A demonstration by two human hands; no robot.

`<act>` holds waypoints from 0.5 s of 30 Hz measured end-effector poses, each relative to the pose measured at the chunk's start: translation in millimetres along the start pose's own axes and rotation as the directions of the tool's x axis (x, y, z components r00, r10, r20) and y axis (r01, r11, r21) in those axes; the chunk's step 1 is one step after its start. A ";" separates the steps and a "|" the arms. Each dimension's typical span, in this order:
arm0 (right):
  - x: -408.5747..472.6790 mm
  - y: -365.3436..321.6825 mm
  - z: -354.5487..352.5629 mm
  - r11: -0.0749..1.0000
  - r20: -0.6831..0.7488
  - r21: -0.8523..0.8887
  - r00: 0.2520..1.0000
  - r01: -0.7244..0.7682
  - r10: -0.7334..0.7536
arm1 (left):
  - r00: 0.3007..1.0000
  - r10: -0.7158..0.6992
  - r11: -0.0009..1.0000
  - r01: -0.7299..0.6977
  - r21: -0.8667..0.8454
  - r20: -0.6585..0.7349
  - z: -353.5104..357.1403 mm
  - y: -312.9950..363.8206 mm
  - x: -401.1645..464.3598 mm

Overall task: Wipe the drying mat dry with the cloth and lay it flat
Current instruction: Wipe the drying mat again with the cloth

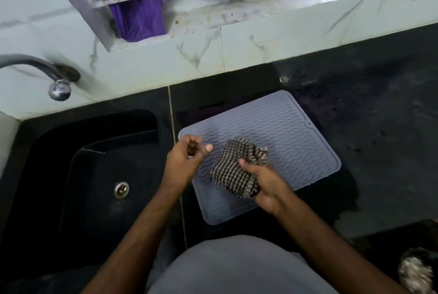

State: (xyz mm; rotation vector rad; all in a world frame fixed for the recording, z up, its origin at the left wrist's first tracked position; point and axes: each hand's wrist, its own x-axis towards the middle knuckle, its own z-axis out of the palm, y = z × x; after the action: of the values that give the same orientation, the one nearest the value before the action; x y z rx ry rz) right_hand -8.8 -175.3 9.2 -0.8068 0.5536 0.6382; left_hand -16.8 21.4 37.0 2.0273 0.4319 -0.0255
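Black stone worktop [355, 128] runs beside a dark sink [83, 175], and the grey drying mat [284, 128] lies flat on it, ridges up, apparently ready for wiping. Above the mat, the right hand [267, 187] grips the bunched checked cloth [237, 170]. The left hand [187, 158] hovers just beside it with fingers loosely curled, holding nothing.

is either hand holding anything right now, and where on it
The right hand grips the bunched checked cloth at its near right end, above the drying mat. The left hand holds nothing, its fingers loosely curled.
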 end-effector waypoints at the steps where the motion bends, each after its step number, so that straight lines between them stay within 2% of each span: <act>1: 5.7 -2.4 -5.7 0.995 -0.076 0.006 0.992 0.097 -0.096 | 1.000 -0.012 1.000 0.012 0.025 0.019 -0.2 -10.1 -2.8; 2: 9.8 -6.3 -12.3 0.972 -0.153 -0.086 0.961 0.219 -0.230 | 0.998 -0.004 0.998 0.000 0.067 0.063 0.3 -18.1 -7.2; 3: 12.9 -11.4 -20.4 0.892 -0.181 -0.295 0.896 0.343 -0.405 | 0.993 0.015 0.989 -0.032 0.143 0.120 0.8 -25.3 -12.7; 4: 16.8 -14.9 -29.1 0.728 -0.105 -0.527 0.817 0.437 -0.567 | 0.984 0.031 0.972 -0.070 0.223 0.176 2.4 -35.1 -19.1; 5: 19.6 -16.7 -34.6 0.524 0.052 -0.689 0.755 0.501 -0.654 | 0.974 0.036 0.945 -0.107 0.309 0.226 4.5 -43.9 -24.4; 6: 22.5 -15.7 -38.5 0.334 0.227 -0.772 0.726 0.541 -0.650 | 0.963 0.020 0.914 -0.127 0.386 0.269 6.8 -52.9 -29.4; 8: 30.4 -5.1 -48.7 -0.045 0.500 -0.830 0.707 0.556 -0.500 | 0.946 -0.027 0.853 -0.147 0.501 0.323 11.6 -69.6 -37.8; 10: 38.1 11.4 -56.5 -0.448 0.650 -0.743 0.695 0.498 -0.306 | 0.947 -0.020 0.806 -0.175 0.565 0.322 15.3 -84.3 -42.7; 11: 39.5 16.3 -56.0 -0.547 0.671 -0.697 0.692 0.464 -0.268 | 0.951 -0.004 0.798 -0.183 0.575 0.308 15.7 -90.5 -43.3; 12: 38.8 17.8 -52.2 -0.568 0.665 -0.695 0.695 0.442 -0.274 | 0.955 0.010 0.792 -0.188 0.581 0.295 15.7 -93.9 -43.6; 15: 35.0 14.0 -30.5 -0.412 0.570 -0.808 0.735 0.421 -0.367 | 0.959 0.037 0.774 -0.204 0.599 0.279 14.6 -94.7 -43.1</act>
State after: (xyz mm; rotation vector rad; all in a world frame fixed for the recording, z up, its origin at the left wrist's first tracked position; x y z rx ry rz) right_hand -1.2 -181.4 -38.3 -2.4908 -0.6435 0.1740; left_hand -84.3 35.7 -42.2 2.6635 0.1240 -0.3943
